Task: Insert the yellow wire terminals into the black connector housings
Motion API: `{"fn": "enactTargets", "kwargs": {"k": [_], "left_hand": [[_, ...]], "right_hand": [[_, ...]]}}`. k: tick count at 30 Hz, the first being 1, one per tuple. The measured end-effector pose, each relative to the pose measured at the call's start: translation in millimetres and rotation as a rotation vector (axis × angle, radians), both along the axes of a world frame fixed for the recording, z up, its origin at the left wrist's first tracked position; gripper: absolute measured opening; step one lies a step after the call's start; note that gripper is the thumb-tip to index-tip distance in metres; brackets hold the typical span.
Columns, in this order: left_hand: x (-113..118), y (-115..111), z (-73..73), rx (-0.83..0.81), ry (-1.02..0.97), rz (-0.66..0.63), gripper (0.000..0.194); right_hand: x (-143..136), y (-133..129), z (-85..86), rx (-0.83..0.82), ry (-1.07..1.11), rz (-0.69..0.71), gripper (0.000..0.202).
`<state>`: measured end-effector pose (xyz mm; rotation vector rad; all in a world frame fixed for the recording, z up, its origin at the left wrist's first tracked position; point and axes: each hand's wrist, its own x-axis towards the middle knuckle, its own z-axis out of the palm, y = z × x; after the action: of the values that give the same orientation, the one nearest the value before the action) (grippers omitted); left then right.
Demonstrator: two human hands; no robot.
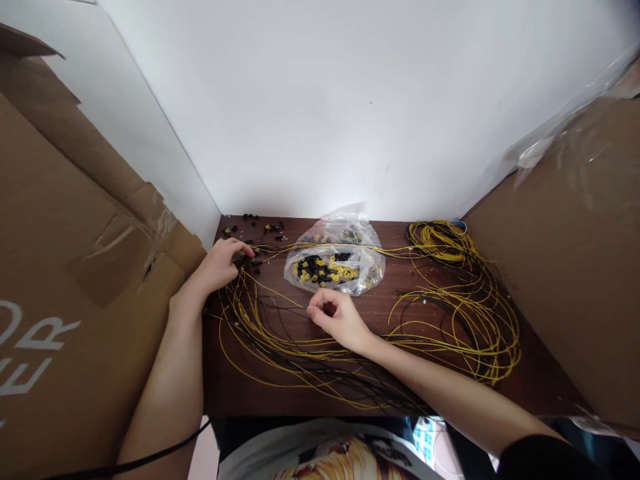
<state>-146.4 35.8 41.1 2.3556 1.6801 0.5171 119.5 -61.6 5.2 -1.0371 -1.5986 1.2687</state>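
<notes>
My right hand (340, 321) is closed in a pinch above the middle of the table. Thin yellow and black wires (283, 297) run from the left up to its fingertips. At the table's far left, my left hand (219, 265) curls its thumb and index finger around a dark spot among small black pieces; what they grip is too small to make out. A loose bundle of yellow and black wires (295, 348) sweeps in a curve below both hands. Between and beyond them lies a clear plastic bag (373, 257) with black and yellow connectors (320, 270) in it.
Small black and yellow parts (273, 228) are scattered at the back left. A coil of yellow wire (440, 241) lies at the back right. Cardboard boxes (75, 220) (565, 267) flank the brown table (240, 393), and a white wall (320, 120) stands behind it.
</notes>
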Motion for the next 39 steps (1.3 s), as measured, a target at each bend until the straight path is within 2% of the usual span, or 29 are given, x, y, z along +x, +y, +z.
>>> {"fn": "enactTargets", "kwargs": {"k": [8,15,22,27,32,36,39], "left_hand": [[-4,2,-13.3,0.021,0.101,0.045,0.057],[1,-3,-9.4,0.034,0.137,0.153,0.057],[2,-3,-10.1,0.063,0.202,0.189,0.054],[6,-4,-3.0,0.052,0.123,0.191,0.039],[13,-6,3.1,-0.031,0.075,0.147,0.024],[16,-7,6.5,-0.024,0.006,0.174,0.018],[21,-9,11.3,0.007,-0.171,0.164,0.016]], "right_hand": [[0,-1,5.9,0.022,-0.047,0.015,0.011],[1,-5,11.1,0.170,-0.166,0.112,0.008],[-1,-6,9.4,0.289,-0.281,0.159,0.007],[0,-7,9.7,0.310,-0.308,0.161,0.007],[0,-8,10.2,0.328,-0.322,0.179,0.007],[0,-7,10.6,0.235,-0.253,0.140,0.008],[-1,-4,11.2,0.124,-0.162,0.082,0.012]]}}
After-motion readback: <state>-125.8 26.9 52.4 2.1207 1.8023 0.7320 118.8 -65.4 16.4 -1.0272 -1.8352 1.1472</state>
